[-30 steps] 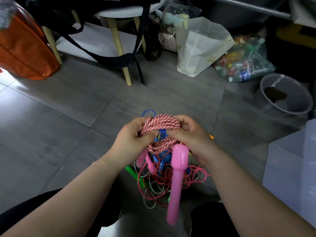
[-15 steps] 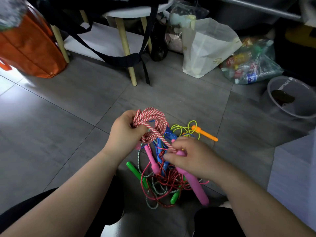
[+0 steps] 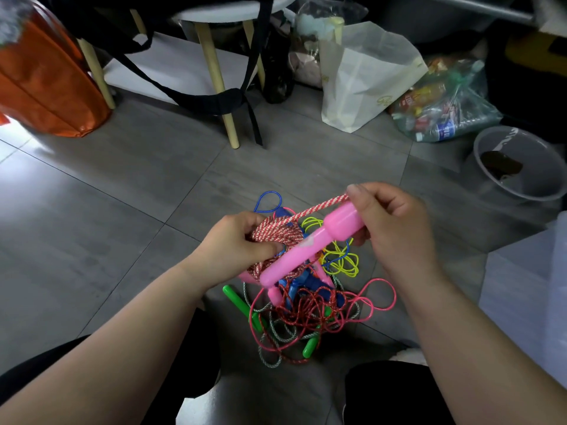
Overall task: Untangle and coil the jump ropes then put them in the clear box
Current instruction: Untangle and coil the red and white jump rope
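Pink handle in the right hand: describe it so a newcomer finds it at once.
On the gray tiled floor lies a tangled pile of jump ropes. Above it, the right hand grips the thick end of the pink handle, which slants down toward the left hand. Unlike the smaller pink handle in the pile, it is lifted, with red-and-white rope at its thick end.

Two hands [image 3: 236, 243] [image 3: 394, 223], two green handles [image 3: 237, 299] [image 3: 310, 348], one orange bag [image 3: 46, 87], one bucket [image 3: 521, 191]

Orange bag [image 3: 46, 84] far left; white paper bag [image 3: 365, 75], bottle-filled plastic bag [image 3: 445, 111], grey bucket [image 3: 518, 167] right.
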`<state>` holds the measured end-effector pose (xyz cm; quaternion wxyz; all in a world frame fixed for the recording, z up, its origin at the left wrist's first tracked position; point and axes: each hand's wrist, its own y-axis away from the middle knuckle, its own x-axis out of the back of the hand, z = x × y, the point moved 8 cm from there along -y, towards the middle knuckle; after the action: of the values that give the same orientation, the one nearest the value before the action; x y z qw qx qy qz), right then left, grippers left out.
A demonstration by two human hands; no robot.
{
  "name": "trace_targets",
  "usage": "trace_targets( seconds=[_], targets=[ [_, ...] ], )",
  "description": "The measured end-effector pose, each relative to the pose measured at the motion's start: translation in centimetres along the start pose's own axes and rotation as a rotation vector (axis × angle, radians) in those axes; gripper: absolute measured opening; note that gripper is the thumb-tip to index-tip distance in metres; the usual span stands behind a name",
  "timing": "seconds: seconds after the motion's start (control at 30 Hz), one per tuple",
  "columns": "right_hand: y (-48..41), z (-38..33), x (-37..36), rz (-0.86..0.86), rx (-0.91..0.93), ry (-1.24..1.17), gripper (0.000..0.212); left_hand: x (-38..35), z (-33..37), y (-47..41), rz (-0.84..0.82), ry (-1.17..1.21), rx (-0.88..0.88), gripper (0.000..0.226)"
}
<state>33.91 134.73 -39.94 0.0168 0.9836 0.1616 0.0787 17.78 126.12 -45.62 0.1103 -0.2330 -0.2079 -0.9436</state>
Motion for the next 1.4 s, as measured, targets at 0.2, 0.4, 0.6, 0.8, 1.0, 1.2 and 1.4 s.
trace_targets(
  seconds=[0.2, 0.4, 0.6, 0.8, 1.0, 1.2, 1.4],
  targets=[
    [0.1, -1.1, 0.4, 0.062, 0.134, 0.036, 0.013, -0.8, 0.3, 0.2, -0.074, -0.152, -0.007, 0.018],
    [0.2, -1.7, 0.6, 0.100, 0.265, 0.116, 0.012, -0.7, 0.3, -0.1, -0.025, -0.192, 0.018, 0.021],
    [1.0, -1.6, -0.2, 0.079, 0.365, 0.217, 0.004, 0.5, -0.2, -0.3, 0.113, 0.135, 0.061, 0.012],
    [1.1, -1.1, -0.6, 0.105, 0.383, 0.288, 0.007, 1.0, -0.8, -0.4, 0.181, 0.393, 0.095, 0.016],
    [1.4, -0.8, -0.9, 0.114, 0.370, 0.316, 0.011, 1.3, -0.8, -0.2, 0.197, 0.492, 0.137, 0.012],
    [1.5, -1.0, -1.1, 0.121, 0.362, 0.289, 0.009, 1.2, -1.1, -0.4, 0.232, 0.549, 0.145, 0.014],
    [1.9, -1.2, -1.4, 0.120, 0.400, 0.263, 0.005, 0.3, -1.0, -0.6, 0.142, 0.748, 0.167, 0.016]
  ],
)
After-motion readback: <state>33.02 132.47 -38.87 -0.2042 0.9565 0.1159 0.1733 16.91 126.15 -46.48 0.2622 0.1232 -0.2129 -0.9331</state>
